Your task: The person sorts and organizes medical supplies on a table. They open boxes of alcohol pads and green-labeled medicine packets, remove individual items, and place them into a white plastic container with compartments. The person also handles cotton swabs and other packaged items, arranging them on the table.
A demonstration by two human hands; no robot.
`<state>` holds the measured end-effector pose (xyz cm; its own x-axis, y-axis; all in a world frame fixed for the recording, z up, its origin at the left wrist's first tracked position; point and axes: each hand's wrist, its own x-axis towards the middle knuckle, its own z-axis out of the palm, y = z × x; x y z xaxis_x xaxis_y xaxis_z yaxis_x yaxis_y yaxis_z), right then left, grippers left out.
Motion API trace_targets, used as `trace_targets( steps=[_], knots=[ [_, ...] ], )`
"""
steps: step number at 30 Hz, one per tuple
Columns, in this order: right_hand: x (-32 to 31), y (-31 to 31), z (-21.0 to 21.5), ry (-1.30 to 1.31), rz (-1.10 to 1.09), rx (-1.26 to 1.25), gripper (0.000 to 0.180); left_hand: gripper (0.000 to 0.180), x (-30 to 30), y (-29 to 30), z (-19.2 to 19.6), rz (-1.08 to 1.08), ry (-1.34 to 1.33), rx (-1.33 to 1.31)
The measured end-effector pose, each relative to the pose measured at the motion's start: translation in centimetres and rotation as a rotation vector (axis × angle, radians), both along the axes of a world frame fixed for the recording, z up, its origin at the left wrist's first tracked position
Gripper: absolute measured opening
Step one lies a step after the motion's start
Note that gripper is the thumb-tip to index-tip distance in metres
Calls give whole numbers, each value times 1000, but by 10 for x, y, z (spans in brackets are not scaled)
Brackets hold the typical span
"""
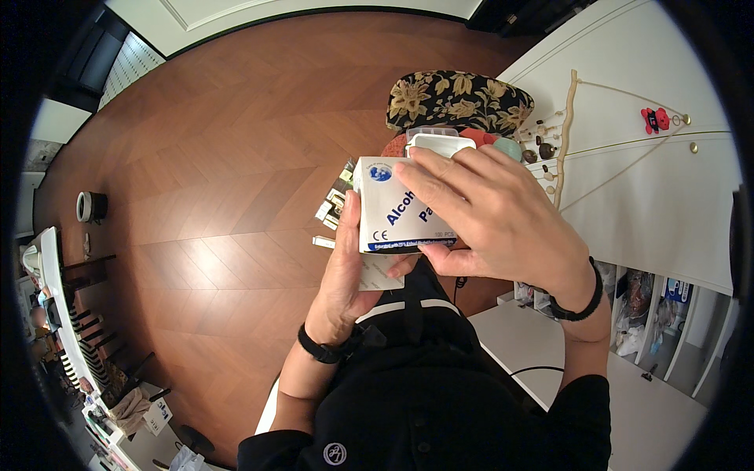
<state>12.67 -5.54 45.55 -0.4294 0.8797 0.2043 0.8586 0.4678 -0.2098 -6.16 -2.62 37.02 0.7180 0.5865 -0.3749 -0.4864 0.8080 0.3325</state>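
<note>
A small white cardboard box (pixel 380 210) with blue lettering and a round blue picture is between my two hands in front of my body. My left hand (pixel 338 275) holds it from the left side and below, thumb up along its edge. Across the top face lie the fingers of my right hand (pixel 499 208), with the thumb at the near lower edge. Beneath the box a pale printed flap or sheet (pixel 378 275) shows by my left fingers; which it is I cannot tell. The box's underside and right end are hidden.
Just beyond the box are a white plastic container (pixel 441 144) and a chair with black floral fabric (pixel 459 98). Several small cartons (pixel 336 200) lie left of it. White cabinets (pixel 636 180) with a hanging branch (pixel 567 133) and open compartments (pixel 640 314) stand at right.
</note>
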Motion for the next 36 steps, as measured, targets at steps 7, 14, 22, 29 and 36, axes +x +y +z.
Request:
trace_targets(
  steps=[7,14,22,29,36],
  knots=[
    [2,1,-8,33,16,28,68,65,1,1,0,-13,-64,-80],
    [8,6,-8,17,59,36,60,65,2,3,0,-61,-198,-168],
    [7,8,-1,56,68,25,60,64,-2,3,8,-33,-190,-165],
    [2,10,5,109,97,10,66,65,-9,4,15,7,-152,-131],
    [-1,13,5,106,104,23,66,64,-11,7,16,-19,-153,-66]
  ],
)
